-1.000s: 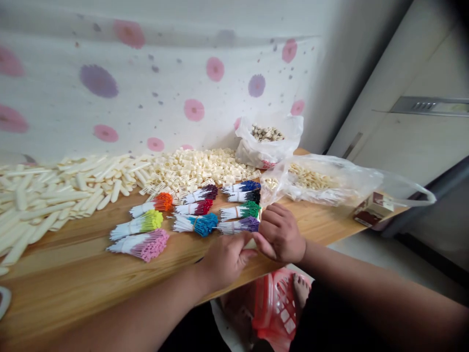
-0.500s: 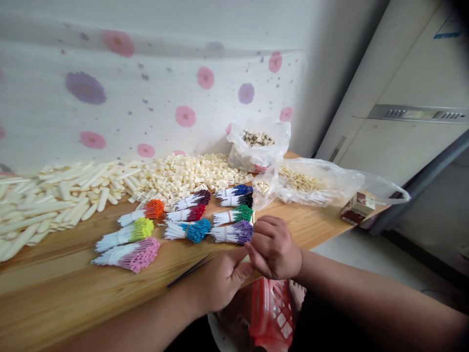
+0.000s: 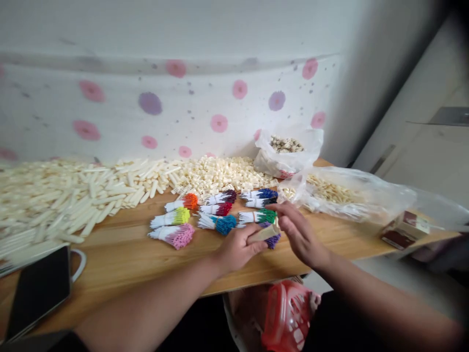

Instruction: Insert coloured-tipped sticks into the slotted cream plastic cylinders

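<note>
Behind the wooden worktop (image 3: 120, 244), a white sheet (image 3: 120, 107) dotted with pink and purple flowers covered the lower pale wall (image 3: 205, 29). Right of the worktop stood a light-coloured cabinet-like appliance (image 3: 428, 142); soft light fell over the worktop, above a pale floor (image 3: 377, 281).

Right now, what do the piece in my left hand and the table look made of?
Piece: probably smooth plastic, judging by its even cream colour, though blur leaves that open. Table: wood or wood-look board, slight sheen, from its streaky brown grain.
</note>
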Tool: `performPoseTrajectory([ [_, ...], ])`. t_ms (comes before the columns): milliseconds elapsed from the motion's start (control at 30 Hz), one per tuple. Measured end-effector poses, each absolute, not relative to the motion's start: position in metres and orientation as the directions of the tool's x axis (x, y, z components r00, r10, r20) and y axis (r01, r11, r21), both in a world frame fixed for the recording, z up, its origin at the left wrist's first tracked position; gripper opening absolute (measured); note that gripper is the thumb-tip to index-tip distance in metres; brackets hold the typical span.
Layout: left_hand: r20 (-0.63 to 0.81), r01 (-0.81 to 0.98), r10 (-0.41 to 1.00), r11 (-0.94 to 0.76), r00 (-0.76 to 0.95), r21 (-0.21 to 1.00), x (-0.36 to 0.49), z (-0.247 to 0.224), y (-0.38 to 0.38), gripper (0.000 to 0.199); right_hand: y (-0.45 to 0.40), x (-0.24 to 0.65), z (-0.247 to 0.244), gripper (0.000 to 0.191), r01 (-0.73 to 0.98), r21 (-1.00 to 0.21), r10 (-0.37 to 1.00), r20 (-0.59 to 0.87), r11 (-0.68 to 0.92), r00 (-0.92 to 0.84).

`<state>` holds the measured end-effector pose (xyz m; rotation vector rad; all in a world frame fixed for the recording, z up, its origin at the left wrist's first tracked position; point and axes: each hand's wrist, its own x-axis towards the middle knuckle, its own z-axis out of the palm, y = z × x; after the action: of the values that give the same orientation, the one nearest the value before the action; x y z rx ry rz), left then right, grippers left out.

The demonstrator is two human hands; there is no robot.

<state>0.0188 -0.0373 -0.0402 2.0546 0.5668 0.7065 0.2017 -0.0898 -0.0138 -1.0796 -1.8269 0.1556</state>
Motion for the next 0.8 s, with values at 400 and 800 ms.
performPoseTrajectory([
  [400,0.027,0.209,0.679,-0.264,0.734,0.942,-0.005,-0.044,-0.014,0.038,-0.088,0.204,-0.044,0.015,0.55,-0.725,0.886,0.458,0.415,-0.065],
  [800,0.059,-0.258,0.615,0.241,0.787,0.936,-0.005,-0.055,-0.028,0.036,-0.076,0.165,-0.043,0.011,0.354,-0.665,0.75,0.627,0.657,-0.213],
])
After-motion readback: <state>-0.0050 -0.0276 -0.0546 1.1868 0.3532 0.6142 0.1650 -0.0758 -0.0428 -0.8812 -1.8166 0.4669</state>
